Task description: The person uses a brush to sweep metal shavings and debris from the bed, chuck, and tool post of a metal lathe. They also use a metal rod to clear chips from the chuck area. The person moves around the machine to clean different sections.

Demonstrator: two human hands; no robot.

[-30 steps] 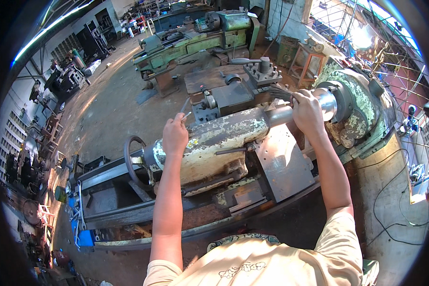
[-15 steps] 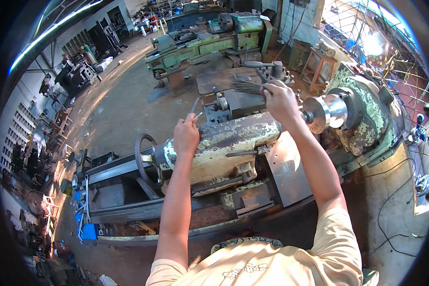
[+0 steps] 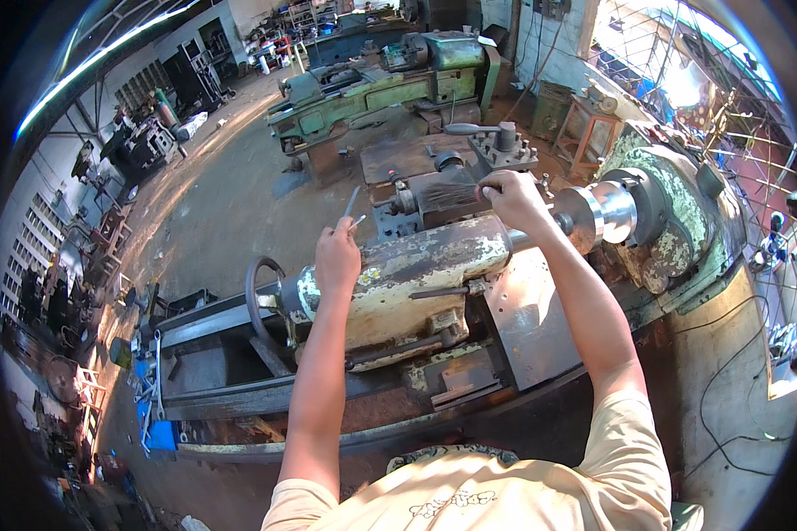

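Now our dark, stiff-bristled brush (image 3: 449,194) is over the dark grey, box-shaped metal slide (image 3: 447,216); whether its tips touch, we cannot tell. A second ago it was further right, close by the shiny stepped steel cylinder (image 3: 579,215); since then it has swung left and dropped toward the slide, so the bristles are clear of that bright metal. Its long axis runs roughly level from side to side, bristles pointing left, away from the cylinder, with the handle end hidden in our right hand (image 3: 514,200), whose fingers pinch it. Our left hand (image 3: 337,261) is closed around a thin grey strip (image 3: 352,202) that slants up and right, and a small white stick (image 3: 359,221) pokes out beside it. Between us and the slide lies the chipped cream-and-grey cast tailstock (image 3: 407,276), with a dark ring-shaped handwheel (image 3: 251,296) at its left end. Farther off stands a green-painted lathe (image 3: 381,95).
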